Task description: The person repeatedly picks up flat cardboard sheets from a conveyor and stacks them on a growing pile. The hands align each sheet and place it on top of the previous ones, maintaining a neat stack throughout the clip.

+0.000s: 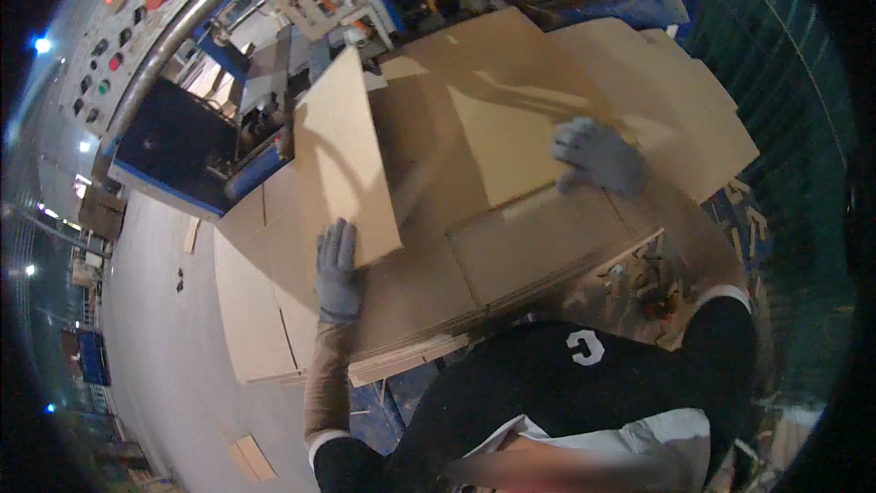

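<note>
Nearest me: worker's black shirt [547, 374], both arms out over the work. L hand [338, 276], grey glove, is at the near low corner of a tilted cardboard panel [345, 160] — fingers straight & close together. Thumb's hidden, so can't tell if it's pinching or just propping. R hand [600, 160], same glove, lies over the flat sheet [511, 132] toward its right side, fingers spread & slightly bent; can't tell if they grip an edge or only press.

Panel leans up left of that sheet, over the cardboard stack [401, 310]; sheet lies on top. Prob. mid-step: sorting out or lifting a pc. w/ L hand, steadying the rest w/ R. Next move, I'd say, calls for a firm hold on the panel's edge & R hand kept flat so nothing slides.

Beyond: loose scraps [630, 292] right of the stack, then the blue machine [169, 151] w/ its control box [109, 59], & green sheeting [776, 82] far right.

Hard to make out: whether panel & sheet are joined, the stack's underside (shirt's in the way), the machine's innards — dim, cluttered, cut off up top.
</note>
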`<act>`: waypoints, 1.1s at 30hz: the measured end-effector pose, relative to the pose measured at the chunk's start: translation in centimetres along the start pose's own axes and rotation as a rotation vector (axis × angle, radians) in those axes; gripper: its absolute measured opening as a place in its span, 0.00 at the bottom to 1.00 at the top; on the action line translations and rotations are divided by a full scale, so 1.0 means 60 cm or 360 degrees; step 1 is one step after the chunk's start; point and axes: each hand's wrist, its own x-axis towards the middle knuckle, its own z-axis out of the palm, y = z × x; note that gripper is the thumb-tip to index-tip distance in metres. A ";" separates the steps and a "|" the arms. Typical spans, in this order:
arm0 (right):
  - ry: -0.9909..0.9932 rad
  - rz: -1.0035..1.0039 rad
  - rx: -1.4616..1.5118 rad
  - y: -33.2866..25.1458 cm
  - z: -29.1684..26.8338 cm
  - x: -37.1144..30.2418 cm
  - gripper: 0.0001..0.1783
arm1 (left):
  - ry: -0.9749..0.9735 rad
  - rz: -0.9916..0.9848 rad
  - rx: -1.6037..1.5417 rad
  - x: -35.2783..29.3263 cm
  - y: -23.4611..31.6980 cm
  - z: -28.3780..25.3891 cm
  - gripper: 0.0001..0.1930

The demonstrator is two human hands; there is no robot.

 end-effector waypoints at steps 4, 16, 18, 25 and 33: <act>0.0015 0.0467 0.0048 0.061 0.060 0.071 0.24 | 0.0207 -0.0093 -0.0037 0.132 -0.026 0.054 0.29; 0.0549 0.2344 0.0025 -0.022 -0.041 -0.166 0.42 | 0.0766 -0.1849 0.0815 -0.226 -0.200 -0.088 0.36; 0.0514 0.2333 -0.0401 -0.044 -0.021 -0.221 0.43 | 0.0908 -0.2332 0.0511 -0.327 -0.208 -0.126 0.36; 0.0620 0.2342 -0.0123 -0.026 0.008 -0.244 0.39 | 0.1067 -0.2511 0.0049 -0.366 -0.205 -0.158 0.35; 0.2733 0.1795 0.1236 -0.004 -0.061 -0.177 0.32 | 0.1964 -0.1834 -0.1123 -0.412 -0.229 -0.207 0.23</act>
